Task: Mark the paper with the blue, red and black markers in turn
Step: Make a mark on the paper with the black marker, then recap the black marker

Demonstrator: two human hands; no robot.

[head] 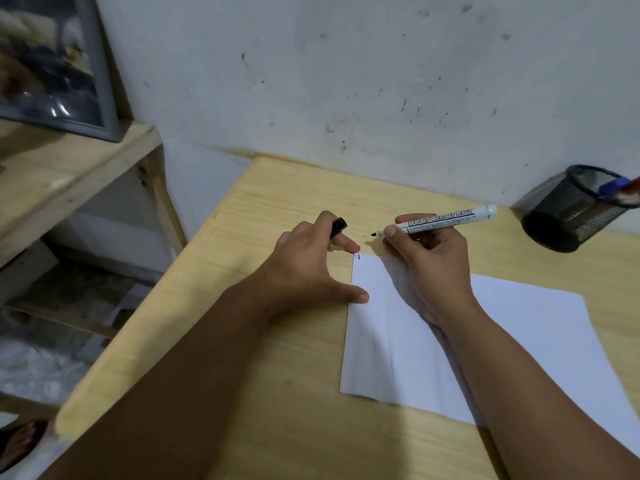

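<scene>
A white sheet of paper (519, 341) lies on the wooden table (263, 393), with small marks (358, 257) at its far left corner. My right hand (429, 265) holds an uncapped black marker (446, 220), tip pointing left just above that corner. My left hand (311, 268) grips the black cap (338, 226) between its fingers, while its thumb presses the paper's left edge. A blue and a red marker (620, 188) stand in the mesh cup.
A black mesh pen cup (571, 216) stands at the table's back right by the marked white wall. A wooden shelf (69, 178) with a framed picture (55, 64) is to the left, beyond the table edge.
</scene>
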